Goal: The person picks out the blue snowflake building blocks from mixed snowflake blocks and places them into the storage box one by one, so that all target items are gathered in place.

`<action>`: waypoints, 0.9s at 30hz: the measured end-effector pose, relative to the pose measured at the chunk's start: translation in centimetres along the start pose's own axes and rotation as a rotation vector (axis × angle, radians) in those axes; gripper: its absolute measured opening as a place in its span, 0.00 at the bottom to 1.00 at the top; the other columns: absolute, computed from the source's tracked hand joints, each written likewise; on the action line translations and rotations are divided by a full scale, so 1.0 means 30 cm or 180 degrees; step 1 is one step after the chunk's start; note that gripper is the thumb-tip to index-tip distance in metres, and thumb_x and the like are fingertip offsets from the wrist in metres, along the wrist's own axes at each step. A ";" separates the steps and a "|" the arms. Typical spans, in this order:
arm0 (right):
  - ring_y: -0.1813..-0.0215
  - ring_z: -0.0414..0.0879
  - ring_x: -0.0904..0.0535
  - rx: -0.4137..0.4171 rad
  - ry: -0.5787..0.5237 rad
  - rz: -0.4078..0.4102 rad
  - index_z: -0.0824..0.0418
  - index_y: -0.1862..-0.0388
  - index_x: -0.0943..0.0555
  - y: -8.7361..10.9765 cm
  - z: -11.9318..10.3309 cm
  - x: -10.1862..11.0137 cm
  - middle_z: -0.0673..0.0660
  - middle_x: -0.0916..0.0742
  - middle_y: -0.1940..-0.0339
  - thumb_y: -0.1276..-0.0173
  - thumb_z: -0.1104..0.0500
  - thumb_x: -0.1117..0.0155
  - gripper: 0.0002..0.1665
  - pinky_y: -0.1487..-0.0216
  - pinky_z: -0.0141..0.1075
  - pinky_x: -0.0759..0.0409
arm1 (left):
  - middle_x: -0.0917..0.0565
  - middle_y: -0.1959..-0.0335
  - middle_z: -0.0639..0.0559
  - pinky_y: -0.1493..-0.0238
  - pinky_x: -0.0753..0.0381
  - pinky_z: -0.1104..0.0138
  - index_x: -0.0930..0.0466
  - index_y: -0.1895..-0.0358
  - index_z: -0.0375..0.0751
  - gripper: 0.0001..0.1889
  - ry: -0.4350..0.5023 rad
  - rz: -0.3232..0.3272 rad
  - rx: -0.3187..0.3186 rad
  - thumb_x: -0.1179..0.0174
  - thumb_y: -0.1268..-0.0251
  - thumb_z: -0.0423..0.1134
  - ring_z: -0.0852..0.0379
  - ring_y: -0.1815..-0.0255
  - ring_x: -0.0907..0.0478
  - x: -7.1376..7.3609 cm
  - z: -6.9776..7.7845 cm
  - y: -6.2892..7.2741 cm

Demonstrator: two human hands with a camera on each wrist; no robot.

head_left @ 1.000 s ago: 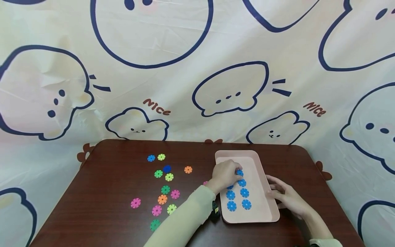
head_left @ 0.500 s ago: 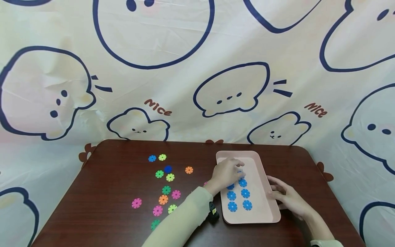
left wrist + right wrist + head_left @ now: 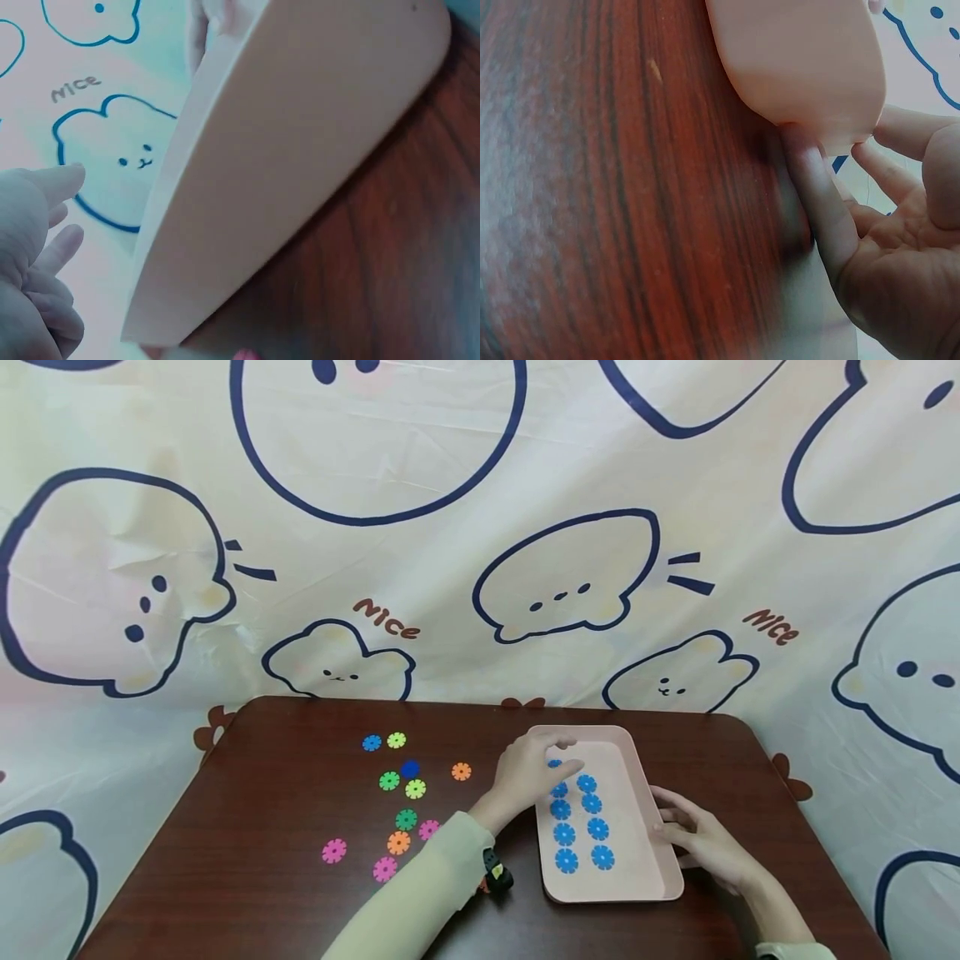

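In the head view, my left hand [image 3: 525, 774] is above the left rim of a shallow pink tray [image 3: 648, 868]. Its fingers are loosely spread, with nothing seen between them; the left wrist view shows this hand [image 3: 41, 262] apart from the tray wall [image 3: 262, 135]. Inside the tray lie several blue notched plastic discs [image 3: 602, 857] in two columns, and the left hand partly covers the far left one [image 3: 554, 763]. At the tray's right side, my right hand [image 3: 701, 839] touches the wall with extended fingers. The right wrist view has its fingertips against the tray's outside [image 3: 802, 67].
Loose notched discs lie on the dark wooden table [image 3: 247, 827] left of the tray: pink [image 3: 334, 851], orange [image 3: 461, 772], green [image 3: 406, 819], yellow-green [image 3: 416, 788] and blue [image 3: 371, 742]. The left sleeve [image 3: 420, 885] crosses in front of some. A cartoon-printed cloth [image 3: 442, 568] hangs behind.
My left hand has let go of a blue disc in the right column and moved left to the tray's left rim. The right hand has stayed at the tray's side.
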State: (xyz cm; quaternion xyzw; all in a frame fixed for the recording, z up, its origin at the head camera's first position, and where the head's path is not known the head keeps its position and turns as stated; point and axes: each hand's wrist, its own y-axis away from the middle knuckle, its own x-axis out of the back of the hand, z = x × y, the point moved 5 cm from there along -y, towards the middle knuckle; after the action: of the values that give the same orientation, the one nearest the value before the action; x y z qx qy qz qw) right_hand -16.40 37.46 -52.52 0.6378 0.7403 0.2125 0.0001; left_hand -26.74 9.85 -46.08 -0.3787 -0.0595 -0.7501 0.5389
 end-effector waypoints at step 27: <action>0.48 0.60 0.14 0.0000 -0.0037 0.0003 0.57 0.15 0.44 0.002 -0.006 0.002 0.73 0.23 0.34 0.23 0.56 0.35 0.44 0.58 0.56 0.13 | 0.15 0.42 0.50 0.52 0.18 0.50 0.14 0.40 0.49 0.24 -0.0400 0.0603 0.0998 0.32 0.32 0.59 0.45 0.44 0.17 0.486 -0.442 0.154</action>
State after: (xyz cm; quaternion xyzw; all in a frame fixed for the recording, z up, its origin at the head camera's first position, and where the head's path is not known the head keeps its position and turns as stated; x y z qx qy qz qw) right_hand -16.40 37.47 -52.32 0.6395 0.7399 0.2087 0.0043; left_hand -31.41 -9.78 -47.71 -0.3401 -0.1733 -0.6524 0.6547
